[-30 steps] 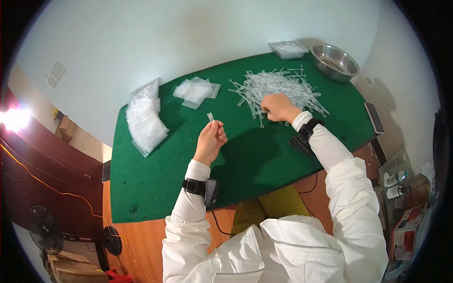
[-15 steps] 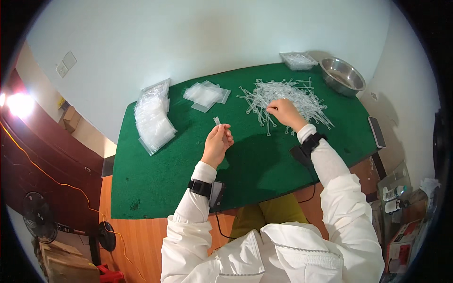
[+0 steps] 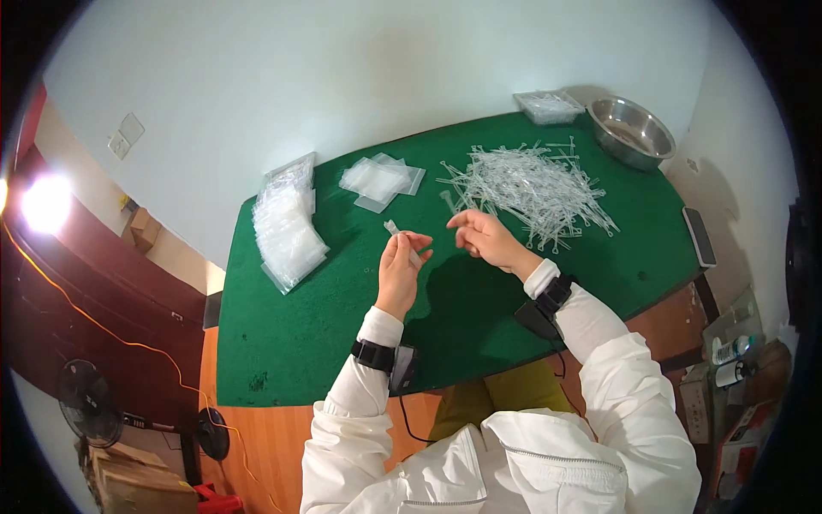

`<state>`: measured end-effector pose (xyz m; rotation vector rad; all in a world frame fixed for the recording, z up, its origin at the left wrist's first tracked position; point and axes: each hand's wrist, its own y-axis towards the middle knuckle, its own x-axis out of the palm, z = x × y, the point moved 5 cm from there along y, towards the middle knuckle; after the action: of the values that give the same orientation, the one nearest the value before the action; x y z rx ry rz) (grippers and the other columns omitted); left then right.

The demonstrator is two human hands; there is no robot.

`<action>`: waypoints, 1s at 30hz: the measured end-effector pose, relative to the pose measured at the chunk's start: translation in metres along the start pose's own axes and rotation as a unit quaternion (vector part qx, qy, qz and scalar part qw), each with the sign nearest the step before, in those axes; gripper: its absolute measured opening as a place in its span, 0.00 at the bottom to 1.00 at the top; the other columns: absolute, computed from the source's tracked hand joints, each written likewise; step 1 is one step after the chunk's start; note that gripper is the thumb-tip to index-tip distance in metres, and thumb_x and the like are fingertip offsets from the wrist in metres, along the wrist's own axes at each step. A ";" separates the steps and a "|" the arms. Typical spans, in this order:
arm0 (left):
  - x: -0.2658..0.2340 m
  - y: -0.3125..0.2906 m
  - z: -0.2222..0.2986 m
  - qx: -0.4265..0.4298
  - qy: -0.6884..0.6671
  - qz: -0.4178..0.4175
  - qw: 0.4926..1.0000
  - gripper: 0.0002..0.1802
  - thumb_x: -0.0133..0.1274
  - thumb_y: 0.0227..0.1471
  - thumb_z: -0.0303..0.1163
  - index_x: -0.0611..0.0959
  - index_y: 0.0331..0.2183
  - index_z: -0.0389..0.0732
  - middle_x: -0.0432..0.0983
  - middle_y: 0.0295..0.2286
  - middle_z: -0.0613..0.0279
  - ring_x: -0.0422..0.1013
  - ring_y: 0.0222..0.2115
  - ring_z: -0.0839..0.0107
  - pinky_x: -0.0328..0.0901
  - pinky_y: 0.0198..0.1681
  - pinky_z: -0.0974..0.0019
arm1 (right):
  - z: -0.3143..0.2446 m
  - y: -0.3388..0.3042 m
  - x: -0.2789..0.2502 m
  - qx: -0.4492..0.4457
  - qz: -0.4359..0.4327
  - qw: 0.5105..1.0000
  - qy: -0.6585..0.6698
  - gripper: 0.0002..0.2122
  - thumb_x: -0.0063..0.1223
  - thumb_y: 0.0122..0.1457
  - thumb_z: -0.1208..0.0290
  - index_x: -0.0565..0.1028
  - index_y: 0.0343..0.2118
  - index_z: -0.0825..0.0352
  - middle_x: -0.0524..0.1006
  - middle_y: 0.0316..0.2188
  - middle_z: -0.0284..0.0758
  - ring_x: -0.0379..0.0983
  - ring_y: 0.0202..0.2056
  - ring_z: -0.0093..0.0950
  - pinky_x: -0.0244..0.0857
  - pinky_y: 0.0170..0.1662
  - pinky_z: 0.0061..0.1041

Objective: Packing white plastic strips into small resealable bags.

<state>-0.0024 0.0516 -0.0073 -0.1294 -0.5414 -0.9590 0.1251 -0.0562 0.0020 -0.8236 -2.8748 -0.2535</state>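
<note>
My left hand (image 3: 399, 272) is closed around a small bundle of clear plastic sticks (image 3: 391, 227), whose ends poke up past the thumb and fingertips. How many are in it I cannot tell. To its right, my right hand (image 3: 490, 240) pinches a blurred clear plastic stick (image 3: 448, 200) that points up from the fingertips. The two hands are apart above the green table. A large loose pile of similar thin clear sticks (image 3: 539, 188), with small widened ends, lies just beyond my right hand.
Overlapping clear plastic bags (image 3: 287, 231) fan out at the left of the green table (image 3: 342, 343); a smaller stack of bags (image 3: 377, 180) lies at the back middle. At the back right stand a filled clear tray (image 3: 549, 107) and a steel bowl (image 3: 632, 133). A dark-faced flat device (image 3: 699, 237) sits at the right edge.
My right hand has drawn back from the pile toward my left hand, bringing a clear plastic stick with it. My left hand still holds its bundle. The whole view has shifted slightly.
</note>
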 end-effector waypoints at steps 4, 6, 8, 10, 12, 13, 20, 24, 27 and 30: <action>0.003 0.000 0.001 0.013 0.025 -0.027 0.999 0.14 0.35 0.60 0.39 0.71 0.33 0.40 0.70 0.35 0.60 0.66 0.42 0.68 0.61 0.46 0.62 | -0.009 -0.008 0.019 -0.004 -0.101 0.995 0.006 0.09 0.44 0.59 0.69 0.70 0.26 0.68 0.70 0.15 0.29 0.59 0.13 0.14 0.52 0.16 0.13; 0.005 -0.001 0.001 0.019 0.033 -0.041 0.998 0.14 0.35 0.60 0.39 0.71 0.33 0.40 0.70 0.37 0.59 0.65 0.44 0.67 0.60 0.47 0.61 | -0.006 -0.014 0.027 0.033 -0.140 0.989 0.028 0.09 0.46 0.58 0.67 0.71 0.26 0.67 0.70 0.15 0.29 0.59 0.13 0.14 0.51 0.16 0.13; 0.016 -0.003 0.003 0.032 0.026 -0.077 0.996 0.15 0.34 0.60 0.39 0.71 0.34 0.39 0.70 0.39 0.58 0.63 0.47 0.65 0.58 0.49 0.60 | -0.003 -0.017 0.027 0.047 -0.154 0.986 0.042 0.10 0.47 0.58 0.66 0.71 0.26 0.67 0.70 0.15 0.29 0.59 0.13 0.14 0.51 0.16 0.13; 0.021 -0.004 0.002 0.037 0.025 -0.098 0.994 0.15 0.34 0.60 0.39 0.71 0.35 0.39 0.70 0.39 0.57 0.62 0.48 0.64 0.57 0.50 0.60 | 0.001 -0.017 0.026 0.053 -0.172 0.983 0.049 0.10 0.46 0.58 0.66 0.72 0.26 0.67 0.70 0.15 0.29 0.59 0.13 0.14 0.50 0.16 0.13; 0.026 -0.008 0.003 0.054 0.017 -0.119 0.991 0.14 0.33 0.60 0.39 0.70 0.35 0.39 0.69 0.40 0.56 0.62 0.47 0.64 0.58 0.48 0.61 | 0.003 -0.017 0.025 0.055 -0.178 0.981 0.054 0.10 0.46 0.58 0.66 0.72 0.26 0.67 0.70 0.16 0.29 0.59 0.13 0.14 0.49 0.16 0.13; 0.028 -0.009 0.004 0.062 0.012 -0.129 0.990 0.14 0.33 0.60 0.38 0.70 0.36 0.40 0.69 0.41 0.56 0.63 0.47 0.63 0.58 0.47 0.62 | 0.004 -0.017 0.027 0.054 -0.187 0.979 0.057 0.10 0.46 0.58 0.65 0.72 0.26 0.66 0.70 0.16 0.29 0.59 0.13 0.14 0.49 0.16 0.12; 0.029 -0.011 0.003 0.045 0.045 -0.122 0.990 0.15 0.32 0.60 0.39 0.69 0.37 0.39 0.68 0.43 0.54 0.62 0.47 0.62 0.58 0.46 0.63 | 0.012 -0.015 0.028 0.053 -0.210 0.975 0.050 0.11 0.47 0.58 0.63 0.73 0.26 0.65 0.69 0.15 0.28 0.59 0.14 0.13 0.49 0.16 0.12; 0.033 -0.013 0.003 0.055 0.041 -0.133 0.989 0.16 0.33 0.60 0.38 0.70 0.38 0.38 0.68 0.43 0.52 0.63 0.46 0.64 0.59 0.47 0.63 | 0.013 -0.014 0.030 0.063 -0.188 0.979 0.050 0.11 0.48 0.57 0.61 0.73 0.27 0.65 0.68 0.15 0.27 0.60 0.15 0.13 0.50 0.16 0.12; 0.034 -0.014 0.002 0.059 0.056 -0.134 0.988 0.16 0.33 0.60 0.38 0.71 0.38 0.37 0.68 0.43 0.51 0.65 0.44 0.66 0.60 0.47 0.64 | 0.011 -0.016 0.031 0.066 -0.189 0.980 0.009 0.12 0.49 0.57 0.60 0.73 0.27 0.65 0.68 0.15 0.26 0.60 0.15 0.13 0.51 0.17 0.12; 0.034 -0.015 0.000 0.061 0.090 -0.130 0.985 0.15 0.33 0.60 0.36 0.71 0.38 0.37 0.68 0.43 0.50 0.67 0.40 0.68 0.61 0.45 0.65 | 0.012 -0.016 0.031 0.074 -0.192 0.979 0.006 0.12 0.49 0.57 0.60 0.73 0.27 0.65 0.68 0.16 0.26 0.61 0.16 0.13 0.51 0.17 0.12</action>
<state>0.0006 0.0182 0.0078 0.1413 -0.4563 -1.1759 0.0889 -0.0517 -0.0059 -0.2355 -2.9748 -0.0813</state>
